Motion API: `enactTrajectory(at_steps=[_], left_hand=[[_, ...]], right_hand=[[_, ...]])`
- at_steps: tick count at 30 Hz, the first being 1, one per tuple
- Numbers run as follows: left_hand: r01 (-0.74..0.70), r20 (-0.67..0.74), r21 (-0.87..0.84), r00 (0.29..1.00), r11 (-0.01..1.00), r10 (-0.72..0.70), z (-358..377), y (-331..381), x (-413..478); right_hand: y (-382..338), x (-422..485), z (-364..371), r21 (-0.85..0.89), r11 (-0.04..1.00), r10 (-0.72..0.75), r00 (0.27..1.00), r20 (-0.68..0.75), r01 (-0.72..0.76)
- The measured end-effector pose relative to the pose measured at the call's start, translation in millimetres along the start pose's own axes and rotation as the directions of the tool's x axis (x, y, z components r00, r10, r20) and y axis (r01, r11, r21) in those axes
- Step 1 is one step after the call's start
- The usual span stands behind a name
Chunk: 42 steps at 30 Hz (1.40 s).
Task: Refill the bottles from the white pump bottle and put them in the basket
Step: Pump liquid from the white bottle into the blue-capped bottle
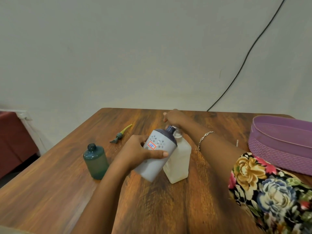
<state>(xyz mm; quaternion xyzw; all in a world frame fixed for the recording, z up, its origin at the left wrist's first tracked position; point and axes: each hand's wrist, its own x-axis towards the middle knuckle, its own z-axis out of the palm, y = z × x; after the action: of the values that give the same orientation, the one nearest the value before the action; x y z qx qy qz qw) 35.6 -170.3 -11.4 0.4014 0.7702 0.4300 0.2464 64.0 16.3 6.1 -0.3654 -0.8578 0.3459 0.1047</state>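
L grip: you wrapped grey bottle, neck tilted right twd white pump bottle.
R grip: you curled it over pump head.

A left hand grips a tilted grey bottle against the white pump bottle (right hand atop its pump) on a wooden table.
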Motion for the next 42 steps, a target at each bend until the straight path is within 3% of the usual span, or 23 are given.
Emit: enactTrajectory(at_steps=[3, 11, 15, 22, 31, 36, 39, 42], left_hand=[[-0.004, -0.030, -0.031, 1.000, 1.000, 0.003, -1.4, 4.3, -1.0], [0.027, -0.014, -0.011, 1.000, 1.000, -0.027, -1.0, -2.7, -3.7], [0.044, 0.021, 0.005, 0.999, 0.999, -0.044, -1.6, -3.9, -0.3], [-0.015, -0.011, -0.022, 1.000, 1.000, 0.015, -3.9, 6.8, 1.6], [0.033, -0.014, -0.012, 0.999, 0.999, -0.033, 0.4, -8.3, 5.6], [0.005, -0.004, 0.008, 1.000, 1.000, -0.005, 0.2, -0.1, 2.5], [-0.020, 0.003, 0.043, 1.000, 0.999, 0.020, -3.8, 5.4, 0.4], [-0.019, -0.004, 0.054, 1.000, 0.998, 0.019, -3.2, 4.1, 1.0]], right_hand=[[-3.4, -1.6, -5.0, 0.108, 0.994, -0.018, 0.999, -0.046, 0.022], [-0.8, -1.5, 7.4, 0.010, 0.999, 0.042, 0.999, 0.016, -0.042], [2.9, -0.2, 7.7, 0.094, 0.992, 0.084, 0.994, 0.069, -0.090], [-3.6, -5.1, -7.7, 0.309, 0.948, 0.063, 0.997, 0.037, -0.071], [3.5, -5.2, 1.9, 0.131, 0.987, 0.082, 0.995, 0.057, -0.089], [3.2, -6.9, -2.0, 0.223, 0.966, 0.112, 0.989, 0.101, -0.132], [-2.5, -5.0, -5.4, 0.211, 0.973, 0.071, 0.993, 0.093, -0.089], [-4.2, -9.7, -5.9, 0.093, 0.995, 0.038, 0.997, 0.060, -0.043]])
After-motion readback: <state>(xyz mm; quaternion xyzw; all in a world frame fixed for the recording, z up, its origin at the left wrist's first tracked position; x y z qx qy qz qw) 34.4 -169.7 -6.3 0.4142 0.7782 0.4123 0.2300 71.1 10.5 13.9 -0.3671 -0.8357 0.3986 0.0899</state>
